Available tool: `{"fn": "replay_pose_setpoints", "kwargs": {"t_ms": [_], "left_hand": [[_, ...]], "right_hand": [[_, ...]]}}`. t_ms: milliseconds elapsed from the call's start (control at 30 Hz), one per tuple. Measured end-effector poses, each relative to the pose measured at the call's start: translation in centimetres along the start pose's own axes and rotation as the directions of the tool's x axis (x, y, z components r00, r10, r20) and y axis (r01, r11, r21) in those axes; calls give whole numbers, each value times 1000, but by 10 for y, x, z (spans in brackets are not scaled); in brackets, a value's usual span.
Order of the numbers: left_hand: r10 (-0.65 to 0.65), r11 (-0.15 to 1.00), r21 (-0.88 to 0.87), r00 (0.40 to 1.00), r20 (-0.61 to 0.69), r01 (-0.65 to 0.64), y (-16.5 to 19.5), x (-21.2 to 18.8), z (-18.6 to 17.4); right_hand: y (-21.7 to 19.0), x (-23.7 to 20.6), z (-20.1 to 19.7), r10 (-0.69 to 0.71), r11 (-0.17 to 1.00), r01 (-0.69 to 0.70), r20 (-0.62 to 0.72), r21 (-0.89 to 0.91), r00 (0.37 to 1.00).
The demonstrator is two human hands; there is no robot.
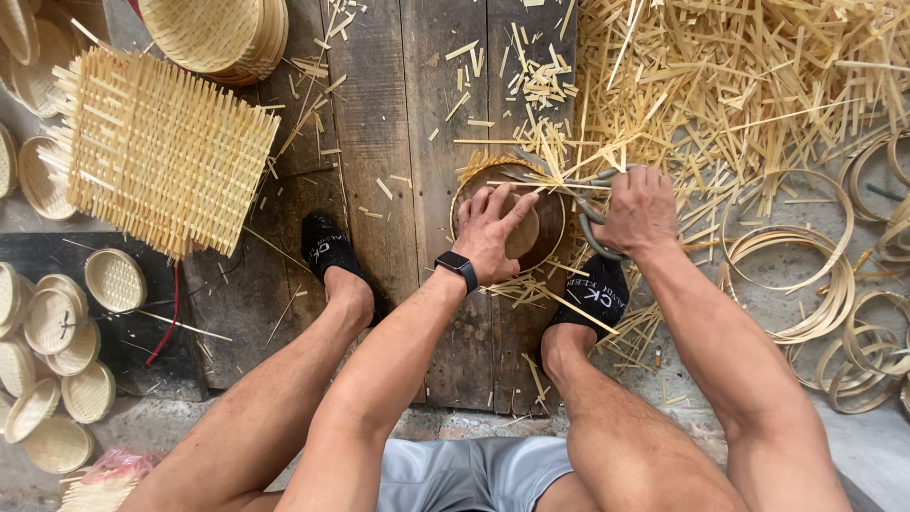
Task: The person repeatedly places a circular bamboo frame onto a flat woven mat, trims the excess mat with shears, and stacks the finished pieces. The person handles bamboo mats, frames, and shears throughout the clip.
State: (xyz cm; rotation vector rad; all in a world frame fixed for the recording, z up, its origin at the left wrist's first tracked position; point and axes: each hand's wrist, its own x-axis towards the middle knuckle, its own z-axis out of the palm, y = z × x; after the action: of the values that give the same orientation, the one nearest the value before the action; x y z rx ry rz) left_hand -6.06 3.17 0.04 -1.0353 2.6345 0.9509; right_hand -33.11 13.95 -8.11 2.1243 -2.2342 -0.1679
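So we've got the left hand [491, 230] pressed flat on a round wooden block [527, 228] sitting inside a bamboo ring [462, 194], fingers spread, on the plank floor [379, 142] between both feet. The right hand [643, 210] is wrapped tight around the shears [590, 223] at the ring's right edge, blades pointing left over the strips. Woven mat [161, 152] lies upper left, offcut pile [739, 85] upper right, small baskets [57, 351] at left.
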Motion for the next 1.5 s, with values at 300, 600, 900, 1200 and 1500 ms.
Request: {"fn": "replay_pose_setpoints", "kwargs": {"t_ms": [300, 600, 900, 1200, 1500], "left_hand": [[10, 992, 117, 979, 202, -34, 0, 3, -11], [-200, 970, -161, 974, -102, 182, 8, -3, -1], [-83, 996, 22, 995, -50, 84, 9, -6, 3], [-87, 996, 7, 992, 94, 87, 2, 0, -8], [149, 934, 310, 982, 113, -177, 4, -1, -5]], "right_hand": [[10, -6, -8, -30, 1000, 31, -103, 3, 994], [17, -10, 5, 16, 992, -39, 183, 124, 983], [-3, 0, -12, -4, 997, 3, 12, 82, 1000], [23, -12, -7, 62, 983, -108, 291, 146, 955], [13, -3, 4, -20, 994, -8, 259, 108, 966]]}}
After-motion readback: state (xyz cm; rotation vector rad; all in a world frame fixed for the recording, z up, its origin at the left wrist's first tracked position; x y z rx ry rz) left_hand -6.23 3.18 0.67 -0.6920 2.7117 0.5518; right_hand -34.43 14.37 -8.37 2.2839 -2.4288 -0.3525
